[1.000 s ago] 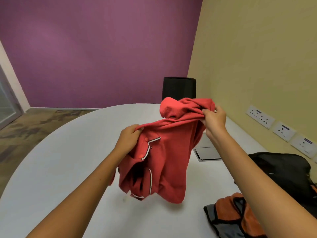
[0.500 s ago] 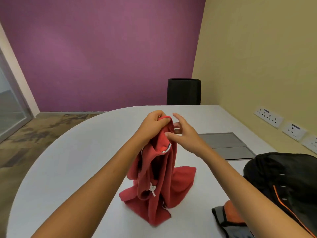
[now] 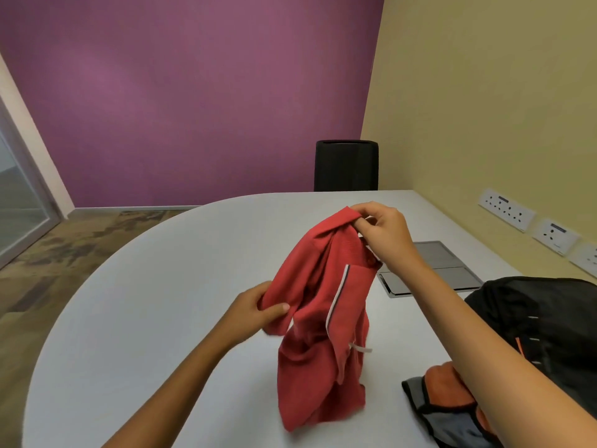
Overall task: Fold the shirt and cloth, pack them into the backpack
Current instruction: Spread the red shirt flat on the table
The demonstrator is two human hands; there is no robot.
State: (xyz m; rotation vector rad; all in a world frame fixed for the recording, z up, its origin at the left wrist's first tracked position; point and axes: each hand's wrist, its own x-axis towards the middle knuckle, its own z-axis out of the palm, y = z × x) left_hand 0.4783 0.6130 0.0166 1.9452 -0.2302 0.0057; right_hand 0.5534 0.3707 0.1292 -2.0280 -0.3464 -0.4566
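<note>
The red shirt [image 3: 323, 318] hangs bunched at the middle, its lower end resting on the white tabletop [image 3: 161, 302]. The right hand [image 3: 382, 231] pinches its top at 12 o'clock; the left hand [image 3: 252, 313] has a grasping grip on a fold at 9 o'clock. An orange-and-grey cloth [image 3: 449, 402] lies at 4 o'clock, beside the black backpack [image 3: 549, 324].

You see soft, even indoor light on the counter [image 3: 161, 286], a faint shadow under the shirt [image 3: 319, 334], slight overall softness, motion blur at your left hand [image 3: 255, 313], and wide-angle bending toward the edges.
</note>
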